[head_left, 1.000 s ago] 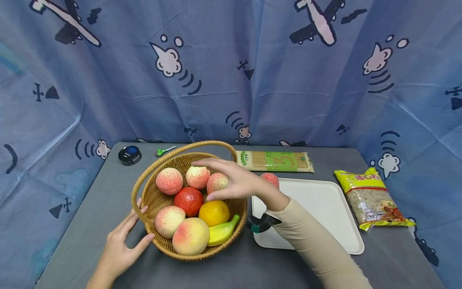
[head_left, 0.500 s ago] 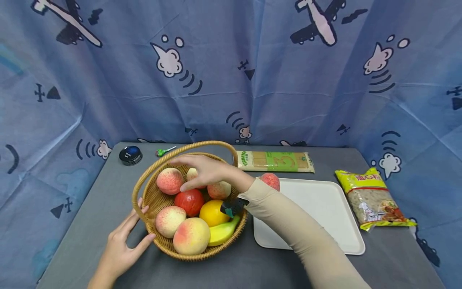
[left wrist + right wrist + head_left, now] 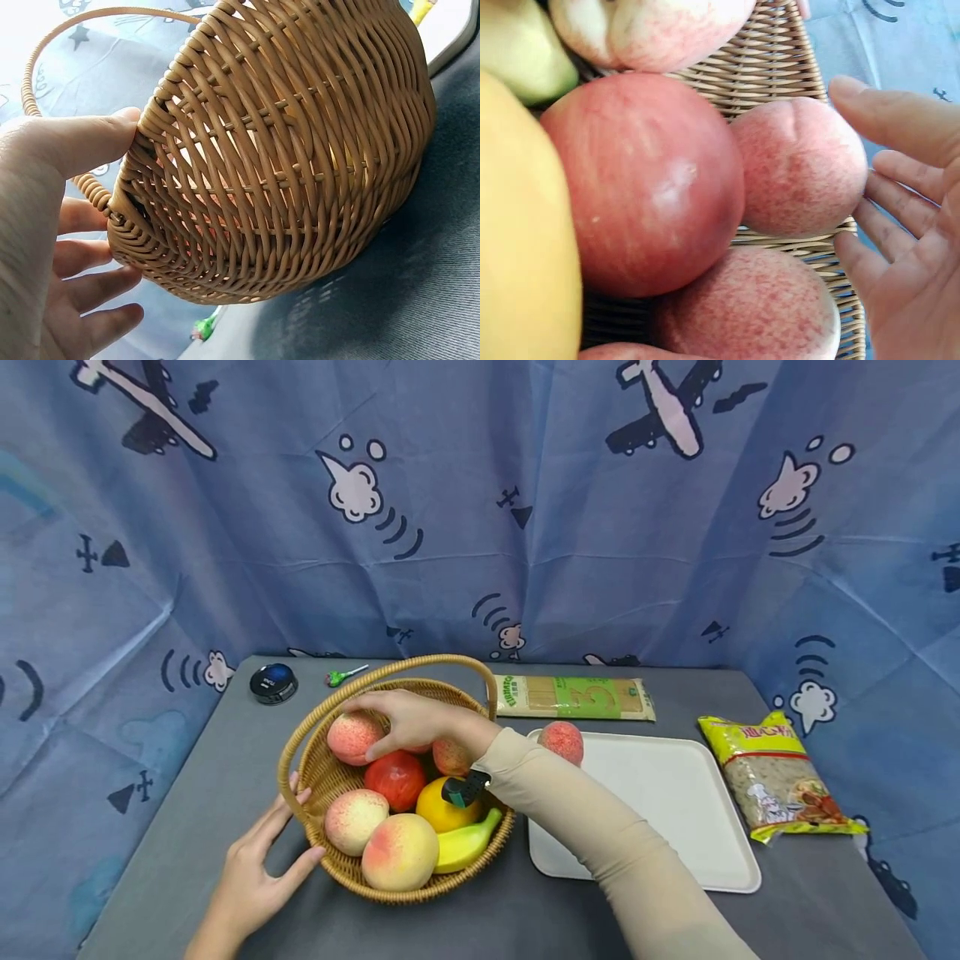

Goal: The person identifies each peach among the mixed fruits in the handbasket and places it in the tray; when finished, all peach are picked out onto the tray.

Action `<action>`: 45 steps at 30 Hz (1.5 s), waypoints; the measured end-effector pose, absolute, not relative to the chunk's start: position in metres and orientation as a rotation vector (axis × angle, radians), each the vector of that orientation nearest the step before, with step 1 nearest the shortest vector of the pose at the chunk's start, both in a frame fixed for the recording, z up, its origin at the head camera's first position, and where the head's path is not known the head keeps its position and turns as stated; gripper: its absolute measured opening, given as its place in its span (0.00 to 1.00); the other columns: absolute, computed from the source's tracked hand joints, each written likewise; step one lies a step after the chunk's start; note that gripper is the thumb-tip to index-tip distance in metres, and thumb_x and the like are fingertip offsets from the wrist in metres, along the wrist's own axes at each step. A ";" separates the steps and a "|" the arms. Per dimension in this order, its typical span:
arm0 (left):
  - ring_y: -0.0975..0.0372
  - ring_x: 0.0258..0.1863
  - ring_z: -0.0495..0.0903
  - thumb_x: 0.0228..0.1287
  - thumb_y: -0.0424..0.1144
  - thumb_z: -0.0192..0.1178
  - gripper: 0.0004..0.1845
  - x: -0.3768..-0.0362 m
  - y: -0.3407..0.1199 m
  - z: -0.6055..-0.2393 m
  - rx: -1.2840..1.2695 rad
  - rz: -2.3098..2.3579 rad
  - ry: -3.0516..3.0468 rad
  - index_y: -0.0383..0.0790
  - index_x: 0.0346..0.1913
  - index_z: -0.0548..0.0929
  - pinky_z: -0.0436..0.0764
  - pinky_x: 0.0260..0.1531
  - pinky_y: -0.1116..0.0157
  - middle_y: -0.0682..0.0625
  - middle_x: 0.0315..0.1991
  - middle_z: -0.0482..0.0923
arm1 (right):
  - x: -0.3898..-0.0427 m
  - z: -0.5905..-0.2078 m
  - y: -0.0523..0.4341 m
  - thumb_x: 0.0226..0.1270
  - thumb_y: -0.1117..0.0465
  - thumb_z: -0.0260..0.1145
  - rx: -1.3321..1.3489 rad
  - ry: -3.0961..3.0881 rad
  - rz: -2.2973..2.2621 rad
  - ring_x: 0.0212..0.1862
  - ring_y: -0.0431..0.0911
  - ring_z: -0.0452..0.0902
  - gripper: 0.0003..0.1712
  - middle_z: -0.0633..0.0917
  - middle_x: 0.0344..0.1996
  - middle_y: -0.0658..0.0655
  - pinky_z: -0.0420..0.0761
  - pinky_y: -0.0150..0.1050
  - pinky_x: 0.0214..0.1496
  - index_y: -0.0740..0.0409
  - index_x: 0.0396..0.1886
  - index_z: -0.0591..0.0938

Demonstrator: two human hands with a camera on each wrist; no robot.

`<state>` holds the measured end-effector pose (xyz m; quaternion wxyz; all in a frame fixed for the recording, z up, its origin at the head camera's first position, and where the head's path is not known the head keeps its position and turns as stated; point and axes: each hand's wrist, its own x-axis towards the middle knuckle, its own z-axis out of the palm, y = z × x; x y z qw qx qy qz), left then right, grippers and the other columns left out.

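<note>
r hand (image 3: pixel 408 720) over peach (image 3: pixel 352 737); basket (image 3: pixel 315 768) handle arcs left-right.

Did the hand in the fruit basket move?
Yes. The right hand slid left across the basket, away from the white tray, and now sits by the far-left peach.

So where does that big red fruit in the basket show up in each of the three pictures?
Head view: the red fruit lies mid-basket, just below the right hand.
Left wrist view: not in it; only the basket's outer wall and the left hand show.
Right wrist view: the red fruit fills the centre, peaches beside it.
Shared landmark: the wicker basket.
</note>
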<state>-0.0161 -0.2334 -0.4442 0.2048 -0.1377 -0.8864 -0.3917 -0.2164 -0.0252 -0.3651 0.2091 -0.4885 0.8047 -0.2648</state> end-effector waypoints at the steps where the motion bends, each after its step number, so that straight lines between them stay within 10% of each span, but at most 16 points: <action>1: 0.72 0.69 0.60 0.43 0.30 0.73 0.38 -0.016 -0.233 -0.444 -0.393 -1.095 -2.463 0.36 0.63 0.74 0.57 0.64 0.82 0.42 0.69 0.65 | -0.216 -0.366 -0.025 0.57 0.56 0.71 -1.358 2.243 -0.726 0.67 0.43 0.64 0.40 0.69 0.67 0.52 0.63 0.32 0.69 0.55 0.69 0.67; 45: 0.69 0.68 0.63 0.43 0.35 0.74 0.37 -0.018 -0.231 -0.444 -0.480 -1.046 -2.373 0.33 0.61 0.75 0.59 0.64 0.81 0.37 0.67 0.66 | -0.215 -0.364 -0.023 0.47 0.53 0.78 -1.421 2.335 -0.827 0.56 0.40 0.72 0.37 0.77 0.57 0.50 0.72 0.27 0.57 0.48 0.60 0.76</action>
